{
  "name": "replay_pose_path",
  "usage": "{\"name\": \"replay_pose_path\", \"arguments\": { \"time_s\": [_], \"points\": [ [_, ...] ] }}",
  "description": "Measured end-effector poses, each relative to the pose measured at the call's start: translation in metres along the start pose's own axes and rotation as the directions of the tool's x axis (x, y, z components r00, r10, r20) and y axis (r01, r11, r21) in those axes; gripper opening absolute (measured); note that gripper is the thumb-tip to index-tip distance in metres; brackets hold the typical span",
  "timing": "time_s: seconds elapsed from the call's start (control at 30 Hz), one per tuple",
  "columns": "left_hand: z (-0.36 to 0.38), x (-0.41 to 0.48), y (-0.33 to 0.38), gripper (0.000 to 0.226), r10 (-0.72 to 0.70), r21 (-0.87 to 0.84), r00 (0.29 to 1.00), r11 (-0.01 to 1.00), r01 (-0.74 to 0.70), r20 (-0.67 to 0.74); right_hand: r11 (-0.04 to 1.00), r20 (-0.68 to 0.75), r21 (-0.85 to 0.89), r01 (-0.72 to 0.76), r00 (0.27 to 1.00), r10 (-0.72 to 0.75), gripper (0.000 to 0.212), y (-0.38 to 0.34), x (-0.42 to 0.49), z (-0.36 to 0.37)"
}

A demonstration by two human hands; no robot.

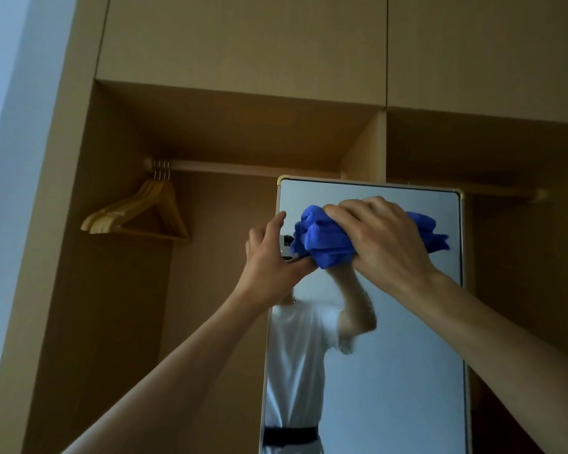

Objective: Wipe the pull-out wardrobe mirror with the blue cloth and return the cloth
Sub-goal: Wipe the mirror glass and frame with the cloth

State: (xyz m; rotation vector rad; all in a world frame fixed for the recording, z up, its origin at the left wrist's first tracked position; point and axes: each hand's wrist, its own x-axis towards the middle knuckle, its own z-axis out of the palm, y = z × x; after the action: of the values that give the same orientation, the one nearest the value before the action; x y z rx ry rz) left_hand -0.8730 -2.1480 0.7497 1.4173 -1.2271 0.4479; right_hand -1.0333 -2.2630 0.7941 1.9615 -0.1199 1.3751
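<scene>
1. Mirror, head view: the tall pull-out wardrobe mirror with a thin gold-edged frame (391, 355) stands out in front of the open tan wooden wardrobe (243, 119), and the bunched blue microfibre cloth (322, 244) sits pressed against the glass near its top.
2. Same view, grips: the right hand (384, 237) has its fingers curled over the cloth, holding the wad firmly. The left hand (273, 257) is spread, fingers reaching around the mirror's left edge; whether it actually grasps the frame I cannot tell.
3. Same view, surroundings: pale wooden coat hangers (138, 211) hang on the rail (243, 167) at the left.
4. Risks, as I judge them: pushing hard this high could swing or roll the mirror back if the left hand does not steady it. A bunched cloth touches little glass, so streaks or missed corners seem likely.
</scene>
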Motion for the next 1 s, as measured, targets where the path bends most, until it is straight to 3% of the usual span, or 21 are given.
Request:
{"name": "replay_pose_path", "arguments": {
  "time_s": [0.1,0.4,0.73,0.9,1.0],
  "points": [
    [-0.004,0.011,-0.002,0.1,0.001,-0.006,1.0,1.0,-0.001,0.01,0.996,0.016,-0.08,0.039,0.999,-0.037,0.045,0.007,0.014,0.004],
    [-0.003,0.024,-0.019,0.079,-0.12,-0.342,0.991,0.93,0.134,0.063,0.972,0.044,-0.214,0.097,0.995,-0.09,0.051,0.002,0.068,0.01],
    [-0.006,0.017,-0.017,0.066,-0.11,-0.352,0.991,0.927,0.132,0.08,0.993,0.055,-0.117,0.011,0.998,-0.004,0.048,-0.004,0.085,0.035],
    [-0.009,0.014,-0.018,0.078,-0.108,-0.36,0.989,0.923,0.139,0.105,0.997,0.059,-0.08,0.008,0.998,-0.003,0.047,-0.003,0.074,0.038],
    [-0.01,0.011,-0.019,0.072,-0.104,-0.369,0.987,0.918,0.143,0.121,0.997,0.06,-0.079,0.002,0.998,0.003,0.061,-0.005,0.07,0.038]
  ]
}}
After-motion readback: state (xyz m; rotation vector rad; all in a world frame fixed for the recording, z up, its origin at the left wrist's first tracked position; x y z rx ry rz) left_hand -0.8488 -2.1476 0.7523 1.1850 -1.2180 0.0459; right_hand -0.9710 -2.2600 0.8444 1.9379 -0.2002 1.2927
